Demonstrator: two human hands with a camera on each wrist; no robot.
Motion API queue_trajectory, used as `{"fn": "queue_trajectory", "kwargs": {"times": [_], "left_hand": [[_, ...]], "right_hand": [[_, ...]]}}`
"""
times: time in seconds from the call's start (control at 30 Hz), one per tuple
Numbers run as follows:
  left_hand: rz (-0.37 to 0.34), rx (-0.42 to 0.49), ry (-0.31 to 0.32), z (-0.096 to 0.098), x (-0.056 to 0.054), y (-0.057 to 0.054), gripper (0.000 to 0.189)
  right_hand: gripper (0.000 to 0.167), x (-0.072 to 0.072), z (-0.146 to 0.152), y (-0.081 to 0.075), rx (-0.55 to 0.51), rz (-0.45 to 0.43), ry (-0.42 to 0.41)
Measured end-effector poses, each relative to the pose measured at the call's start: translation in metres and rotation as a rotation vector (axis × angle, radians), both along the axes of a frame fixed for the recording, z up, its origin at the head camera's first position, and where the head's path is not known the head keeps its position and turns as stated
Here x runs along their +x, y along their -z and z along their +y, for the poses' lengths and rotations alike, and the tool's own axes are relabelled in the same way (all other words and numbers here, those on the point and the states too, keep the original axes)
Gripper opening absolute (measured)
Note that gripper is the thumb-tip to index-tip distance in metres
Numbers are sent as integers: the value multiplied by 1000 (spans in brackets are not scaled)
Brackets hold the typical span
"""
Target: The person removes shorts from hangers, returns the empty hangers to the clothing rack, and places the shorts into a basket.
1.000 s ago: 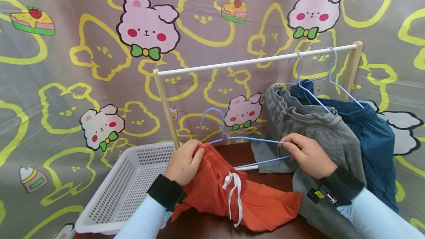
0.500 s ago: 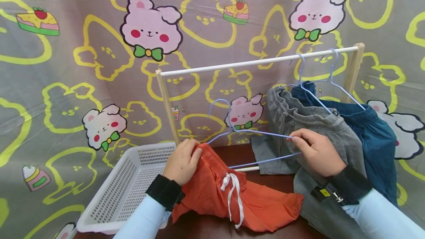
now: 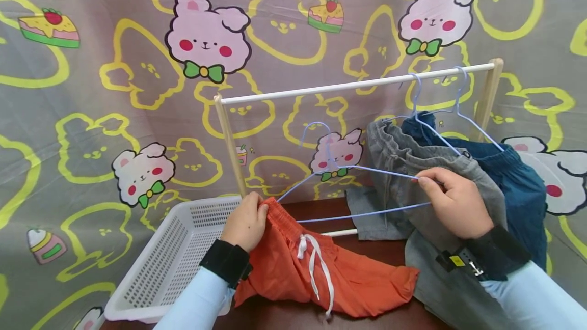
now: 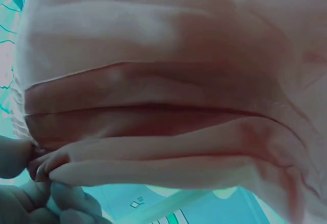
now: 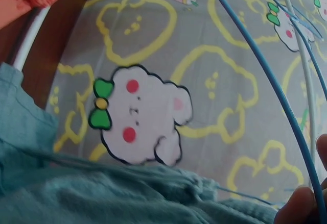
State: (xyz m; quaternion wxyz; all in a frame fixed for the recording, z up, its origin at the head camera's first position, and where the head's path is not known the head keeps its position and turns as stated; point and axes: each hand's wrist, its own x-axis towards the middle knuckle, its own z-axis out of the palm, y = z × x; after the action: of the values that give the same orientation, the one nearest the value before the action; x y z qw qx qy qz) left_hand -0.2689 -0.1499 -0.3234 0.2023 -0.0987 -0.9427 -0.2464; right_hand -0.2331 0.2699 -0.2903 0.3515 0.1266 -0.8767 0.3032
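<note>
My left hand [image 3: 245,222] pinches the waistband of orange shorts [image 3: 284,264] with a white drawstring, at its left end. In the left wrist view the thumb and fingers grip the bunched cloth [image 4: 153,147]. My right hand [image 3: 454,201] holds a blue wire hanger [image 3: 376,169] near its right corner. The hanger's left end runs behind the orange waistband, where it is hidden. Its hook stands up, apart from the white rail [image 3: 321,89]. In the right wrist view the hanger wire [image 5: 265,76] passes by my fingertips.
Grey pants [image 3: 394,162] and blue pants [image 3: 523,182] hang on hangers at the rail's right end, close behind my right hand. A white perforated basket [image 3: 137,269] stands at the left. A wooden post [image 3: 229,146] rises behind my left hand. Patterned cloth covers the back.
My right hand has moved right and the hanger with it, its hook rising slightly. My left hand has shifted a little left with the shorts' waistband.
</note>
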Motion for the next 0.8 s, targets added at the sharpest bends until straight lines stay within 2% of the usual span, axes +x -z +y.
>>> {"fn": "queue_trajectory", "kwargs": {"times": [0.1,0.33,0.57,0.8], "left_hand": [[-41,17,-22,-2,2,1,13],[-57,-27,30,0,3,5,17],[-87,-96,49,5,1,9,21],[-83,-104,65,7,0,13,19]], "right_hand": [[21,1,4,-3,-17,-3,40],[27,3,14,-10,-54,-22,87],[29,3,11,-12,-70,-65,82],[27,1,6,-15,-80,-37,72]]}}
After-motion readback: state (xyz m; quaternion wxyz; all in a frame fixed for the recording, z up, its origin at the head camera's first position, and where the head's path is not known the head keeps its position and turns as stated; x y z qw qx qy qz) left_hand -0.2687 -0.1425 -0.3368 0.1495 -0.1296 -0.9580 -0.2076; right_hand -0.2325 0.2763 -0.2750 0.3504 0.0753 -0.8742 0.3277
